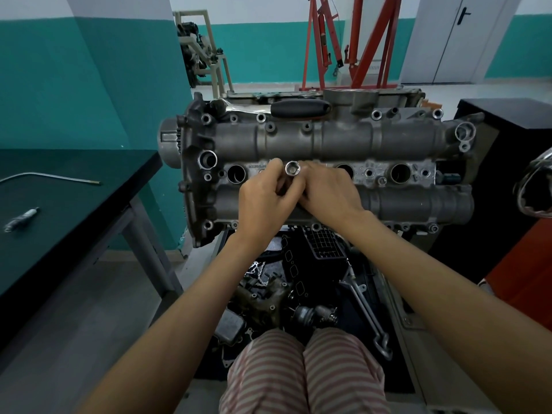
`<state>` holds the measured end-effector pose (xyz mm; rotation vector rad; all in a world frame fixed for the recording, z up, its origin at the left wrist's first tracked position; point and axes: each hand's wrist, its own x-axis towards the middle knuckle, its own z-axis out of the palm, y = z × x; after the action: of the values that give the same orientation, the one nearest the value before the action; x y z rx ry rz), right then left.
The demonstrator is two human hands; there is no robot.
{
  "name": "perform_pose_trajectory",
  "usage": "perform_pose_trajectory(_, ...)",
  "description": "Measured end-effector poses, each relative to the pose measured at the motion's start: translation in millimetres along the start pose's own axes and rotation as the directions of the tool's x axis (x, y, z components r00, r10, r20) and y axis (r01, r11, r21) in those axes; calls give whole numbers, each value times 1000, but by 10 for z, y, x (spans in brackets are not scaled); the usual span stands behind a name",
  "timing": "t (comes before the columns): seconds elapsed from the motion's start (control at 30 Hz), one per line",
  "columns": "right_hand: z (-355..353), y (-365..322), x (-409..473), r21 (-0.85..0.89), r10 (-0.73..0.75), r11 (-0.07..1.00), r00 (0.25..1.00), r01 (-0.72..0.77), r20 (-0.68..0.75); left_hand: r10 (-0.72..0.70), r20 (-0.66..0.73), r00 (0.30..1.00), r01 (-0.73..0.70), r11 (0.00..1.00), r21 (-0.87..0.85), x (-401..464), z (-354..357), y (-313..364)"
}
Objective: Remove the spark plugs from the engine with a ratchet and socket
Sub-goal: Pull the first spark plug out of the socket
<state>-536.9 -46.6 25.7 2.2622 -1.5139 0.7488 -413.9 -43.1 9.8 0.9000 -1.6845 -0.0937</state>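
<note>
with both hands (265, 198) (328, 194) pinching spark plug socket (292, 168) at frame centre, open end up, i steady it over cylinder head (388, 138) well; ratchet (298, 108) parked above.

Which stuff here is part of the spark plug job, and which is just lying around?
In the job:
- socket, in the grip of left hand and right hand
- engine with its open plug holes
- ratchet resting on the engine
- spark plug on the table

Lying about:
- bent rod
- red hoist
- loose parts below
</note>
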Motion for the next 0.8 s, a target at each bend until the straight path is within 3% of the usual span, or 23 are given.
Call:
perform_pose_trajectory(0.47, -56, -40, -13, 77, 9, 997, 996, -3, -87, -1, -19, 1000, 0, 1000, -25, 8, -1, -4)
perform_pose_trajectory(0.8, -7, -14, 2, 23, -3, 1000, 1000, 4, -19, -22, 20, 1000, 23, 999, -43, -9, -27, 33)
